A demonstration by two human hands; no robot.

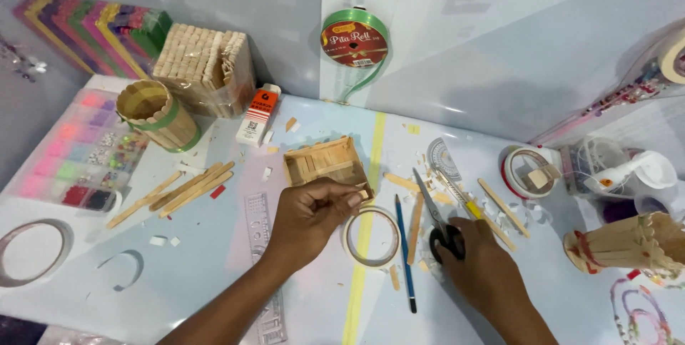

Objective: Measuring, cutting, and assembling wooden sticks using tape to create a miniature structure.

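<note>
Fingers of the left hand (310, 213) pinch a stick piece (364, 193); the right hand (477, 254) grips scissors (439, 222).

The small tray (327, 162) under the left hand (312, 214) is pale, matt bare wood, like the loose craft sticks (187, 189) at nine o'clock of it and the stick cup (155, 114) at ten. The scissors (437, 220) under the right hand (479, 263) have bright metal blades and black plastic handles. The surface (214, 274) looks smooth and faintly glossy, and the ribbon roll (354, 39) at twelve o'clock is shiny green.
</note>
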